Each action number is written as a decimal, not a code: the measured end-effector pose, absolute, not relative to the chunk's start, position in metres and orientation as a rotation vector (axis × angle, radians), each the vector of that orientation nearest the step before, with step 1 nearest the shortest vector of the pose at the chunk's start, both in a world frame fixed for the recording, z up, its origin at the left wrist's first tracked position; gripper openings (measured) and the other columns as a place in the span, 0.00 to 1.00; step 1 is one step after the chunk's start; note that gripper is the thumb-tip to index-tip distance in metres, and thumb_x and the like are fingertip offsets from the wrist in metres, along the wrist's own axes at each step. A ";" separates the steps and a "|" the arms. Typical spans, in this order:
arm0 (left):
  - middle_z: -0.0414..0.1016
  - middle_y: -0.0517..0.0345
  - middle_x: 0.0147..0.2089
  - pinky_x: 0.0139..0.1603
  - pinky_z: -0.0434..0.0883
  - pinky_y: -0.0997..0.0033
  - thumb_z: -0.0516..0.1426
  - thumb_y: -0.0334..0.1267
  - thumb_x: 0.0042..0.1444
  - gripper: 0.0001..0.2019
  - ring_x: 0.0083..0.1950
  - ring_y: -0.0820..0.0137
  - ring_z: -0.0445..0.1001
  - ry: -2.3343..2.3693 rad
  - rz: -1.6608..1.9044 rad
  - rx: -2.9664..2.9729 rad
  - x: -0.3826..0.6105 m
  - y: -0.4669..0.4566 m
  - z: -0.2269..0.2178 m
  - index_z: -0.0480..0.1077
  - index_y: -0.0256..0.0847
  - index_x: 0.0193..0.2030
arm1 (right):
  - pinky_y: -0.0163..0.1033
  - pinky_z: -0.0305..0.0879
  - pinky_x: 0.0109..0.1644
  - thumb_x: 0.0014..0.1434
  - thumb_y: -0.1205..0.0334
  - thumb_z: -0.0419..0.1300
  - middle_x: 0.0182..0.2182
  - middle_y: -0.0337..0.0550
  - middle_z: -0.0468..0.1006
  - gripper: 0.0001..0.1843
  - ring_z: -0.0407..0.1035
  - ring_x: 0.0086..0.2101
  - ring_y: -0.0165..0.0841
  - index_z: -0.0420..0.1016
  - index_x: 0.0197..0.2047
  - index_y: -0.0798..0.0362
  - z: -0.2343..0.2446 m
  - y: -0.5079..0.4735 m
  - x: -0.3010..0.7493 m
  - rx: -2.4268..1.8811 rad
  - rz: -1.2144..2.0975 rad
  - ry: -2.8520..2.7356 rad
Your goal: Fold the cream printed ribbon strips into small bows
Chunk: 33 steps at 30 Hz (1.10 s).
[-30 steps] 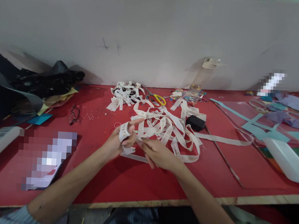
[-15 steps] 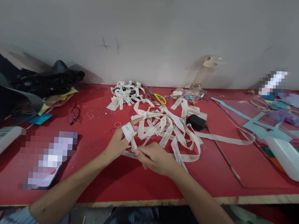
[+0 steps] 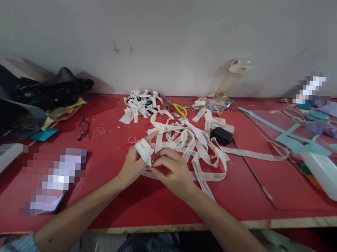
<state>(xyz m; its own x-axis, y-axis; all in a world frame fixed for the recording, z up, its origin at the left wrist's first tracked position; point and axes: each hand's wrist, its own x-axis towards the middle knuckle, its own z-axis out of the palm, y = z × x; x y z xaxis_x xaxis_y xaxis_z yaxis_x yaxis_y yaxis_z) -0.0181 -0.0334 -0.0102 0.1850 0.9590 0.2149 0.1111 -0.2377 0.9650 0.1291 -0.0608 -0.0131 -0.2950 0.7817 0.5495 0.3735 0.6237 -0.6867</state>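
A white printed ribbon (image 3: 145, 151) is looped over the fingers of my left hand (image 3: 134, 162), which grips it above the table. Thumb and fingertips of my right hand (image 3: 175, 171) pinch the lower edge of that ribbon, close to the left palm. Just beyond both hands spreads a tangled heap of the same printed ribbon (image 3: 184, 139). Several small coloured elastic bands (image 3: 132, 139) lie left of the ribbon, partly hidden behind my left hand. Further back sits a pile of tied white ribbon pieces with dark bands (image 3: 141, 103).
Yellow-handled scissors (image 3: 179, 110) lie behind the heap, a black block (image 3: 222, 135) at its right. A thin rod (image 3: 258, 179) crosses the red table. Eyeglasses (image 3: 83, 128) and a pixelated phone-like object (image 3: 58, 180) are left; a white case (image 3: 323, 177) is right. A bottle (image 3: 234, 75) stands behind.
My right hand has risen slightly, its fingers more bent around the ribbon's edge. The strip that hung between the hands now lies closer to my left hand. The view has shifted slightly.
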 end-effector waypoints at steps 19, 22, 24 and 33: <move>0.62 0.60 0.35 0.40 0.63 0.71 0.52 0.37 0.58 0.19 0.35 0.73 0.62 0.993 1.146 1.827 -0.013 -0.035 -0.009 0.65 0.44 0.57 | 0.34 0.64 0.37 0.49 0.71 0.59 0.29 0.38 0.76 0.05 0.69 0.31 0.29 0.74 0.31 0.55 -0.011 -0.061 0.121 -0.992 1.206 -1.566; 0.63 0.59 0.35 0.39 0.62 0.71 0.52 0.37 0.58 0.20 0.34 0.72 0.62 0.987 1.180 1.835 -0.014 -0.034 -0.010 0.65 0.43 0.57 | 0.34 0.64 0.34 0.51 0.67 0.60 0.27 0.38 0.75 0.05 0.68 0.27 0.27 0.75 0.33 0.56 -0.010 -0.061 0.122 -0.910 1.597 -1.418; 0.65 0.58 0.37 0.39 0.63 0.70 0.52 0.36 0.56 0.20 0.35 0.72 0.63 0.984 1.211 1.843 -0.016 -0.032 -0.012 0.65 0.43 0.57 | 0.32 0.63 0.31 0.51 0.64 0.62 0.26 0.38 0.75 0.07 0.66 0.25 0.25 0.75 0.34 0.57 -0.009 -0.062 0.124 -0.820 1.856 -1.251; 0.68 0.56 0.36 0.39 0.66 0.67 0.54 0.38 0.51 0.27 0.33 0.70 0.66 0.862 1.258 1.987 -0.026 -0.033 -0.015 0.61 0.40 0.60 | 0.27 0.46 0.15 0.53 0.61 0.62 0.20 0.32 0.68 0.12 0.59 0.15 0.21 0.66 0.40 0.54 -0.003 -0.063 0.127 -0.471 2.207 -0.839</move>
<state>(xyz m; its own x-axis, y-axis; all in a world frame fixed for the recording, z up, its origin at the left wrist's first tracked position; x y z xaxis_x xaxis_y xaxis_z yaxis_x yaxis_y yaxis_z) -0.0261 -0.0333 -0.0151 0.3314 0.7912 0.5140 0.1944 -0.5904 0.7834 0.1274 -0.0628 -0.0028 -0.6760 0.7326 -0.0791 -0.4951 -0.5311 -0.6877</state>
